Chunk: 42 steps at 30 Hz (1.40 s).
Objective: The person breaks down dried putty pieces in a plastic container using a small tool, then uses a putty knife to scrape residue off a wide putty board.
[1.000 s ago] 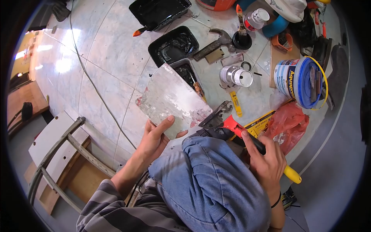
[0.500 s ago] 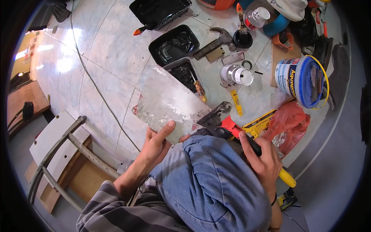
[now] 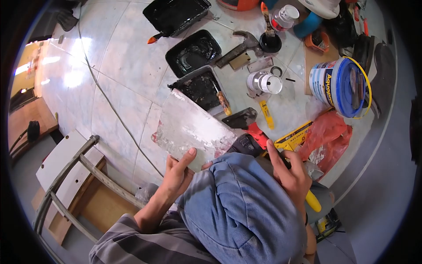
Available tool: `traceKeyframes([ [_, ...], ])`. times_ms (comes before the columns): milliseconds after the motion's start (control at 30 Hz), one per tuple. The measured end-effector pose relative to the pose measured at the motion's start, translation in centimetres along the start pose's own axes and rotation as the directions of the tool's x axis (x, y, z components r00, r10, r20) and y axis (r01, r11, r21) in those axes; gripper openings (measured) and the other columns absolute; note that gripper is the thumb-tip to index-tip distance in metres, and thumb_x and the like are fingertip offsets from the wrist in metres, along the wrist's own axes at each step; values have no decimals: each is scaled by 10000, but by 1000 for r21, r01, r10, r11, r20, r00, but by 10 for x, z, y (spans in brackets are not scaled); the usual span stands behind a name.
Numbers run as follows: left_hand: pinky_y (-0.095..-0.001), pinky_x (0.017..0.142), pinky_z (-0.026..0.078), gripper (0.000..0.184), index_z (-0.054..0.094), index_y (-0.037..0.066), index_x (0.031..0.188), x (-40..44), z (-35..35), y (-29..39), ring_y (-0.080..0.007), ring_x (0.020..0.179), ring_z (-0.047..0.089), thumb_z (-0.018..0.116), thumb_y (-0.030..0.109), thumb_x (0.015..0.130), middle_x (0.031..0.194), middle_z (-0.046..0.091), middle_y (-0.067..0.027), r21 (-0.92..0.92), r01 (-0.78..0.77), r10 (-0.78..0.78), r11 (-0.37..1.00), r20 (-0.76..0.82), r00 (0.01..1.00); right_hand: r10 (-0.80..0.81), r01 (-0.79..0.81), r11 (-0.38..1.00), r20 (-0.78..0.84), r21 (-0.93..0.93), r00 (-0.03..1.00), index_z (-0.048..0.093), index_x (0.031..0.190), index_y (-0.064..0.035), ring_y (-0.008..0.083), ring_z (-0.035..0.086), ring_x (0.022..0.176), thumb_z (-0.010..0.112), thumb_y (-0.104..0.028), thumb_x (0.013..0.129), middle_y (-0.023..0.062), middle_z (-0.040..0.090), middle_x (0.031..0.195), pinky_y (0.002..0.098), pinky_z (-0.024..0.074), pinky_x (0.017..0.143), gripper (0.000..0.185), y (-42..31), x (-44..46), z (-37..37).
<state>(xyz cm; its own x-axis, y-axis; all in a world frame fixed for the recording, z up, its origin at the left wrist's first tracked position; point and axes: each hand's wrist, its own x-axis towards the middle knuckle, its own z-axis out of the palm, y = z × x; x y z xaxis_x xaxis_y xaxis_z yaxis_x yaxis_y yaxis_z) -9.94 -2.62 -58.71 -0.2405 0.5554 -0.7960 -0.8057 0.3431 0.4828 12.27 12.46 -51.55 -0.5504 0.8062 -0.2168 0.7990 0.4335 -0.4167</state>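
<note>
My left hand grips the near edge of a flat rectangular board, its thumb on top. The board is smeared white and grey and tilted above the floor. My right hand is closed around the black handle of a scraper with a red neck. Its dark-stained blade lies just beyond the board's right corner; I cannot tell whether they touch. A yellow handle end sticks out below my right hand. Beyond the board stands a black-smeared tray with a small brush in it.
Two more black trays stand farther off, near a hammer. To the right are a clear jar, a yellow cutter knife, a blue-lidded bucket and a red plastic bag. A cable crosses the left floor.
The board has come back slightly, uncovering more of the nearest tray. The scraper blade has shifted forward and left, past the board's corner. The view has moved slightly.
</note>
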Motion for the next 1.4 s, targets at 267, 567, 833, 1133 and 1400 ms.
traceKeyframes([
  [267,-474,946,628,447,473,-26,1427,10,-3,11,-305,1187,675,632,139,1043,1324,635,-168,-22,-58,59,998,30,998,-88,73,986,-92,-152,992,733,1331,-223,205,624,741,701,-7,782,16,621,973,340,518,622,591,14,-12,-9],
  [567,-457,905,655,495,447,-22,1442,13,-10,27,-317,1172,687,656,137,1022,1332,632,-183,29,-38,35,999,109,993,-264,241,916,-27,-321,964,734,1312,-264,186,574,672,700,-125,839,-4,617,984,315,489,573,494,16,-17,-13],
  [833,-473,891,656,476,469,-3,1440,8,-12,16,-322,1163,693,657,134,1025,1317,647,-167,-71,76,-72,995,63,995,-202,192,942,-7,-276,979,725,1333,-254,199,592,718,661,-155,864,5,619,991,316,522,613,484,11,-21,-6],
  [1133,-441,812,654,464,492,-18,1403,-1,-4,-3,-294,1070,708,679,142,1010,1247,667,-170,163,72,-91,984,109,990,-21,0,987,-132,-159,991,735,1328,-207,195,634,755,694,-47,818,19,617,958,316,547,673,537,7,-20,7],
  [1400,-390,757,664,465,523,0,1391,21,-13,16,-268,1035,733,702,166,995,1229,687,-159,117,-18,7,993,93,996,103,-81,988,-160,133,982,731,1327,-174,245,672,836,680,27,805,64,644,963,370,553,712,561,22,3,3],
])
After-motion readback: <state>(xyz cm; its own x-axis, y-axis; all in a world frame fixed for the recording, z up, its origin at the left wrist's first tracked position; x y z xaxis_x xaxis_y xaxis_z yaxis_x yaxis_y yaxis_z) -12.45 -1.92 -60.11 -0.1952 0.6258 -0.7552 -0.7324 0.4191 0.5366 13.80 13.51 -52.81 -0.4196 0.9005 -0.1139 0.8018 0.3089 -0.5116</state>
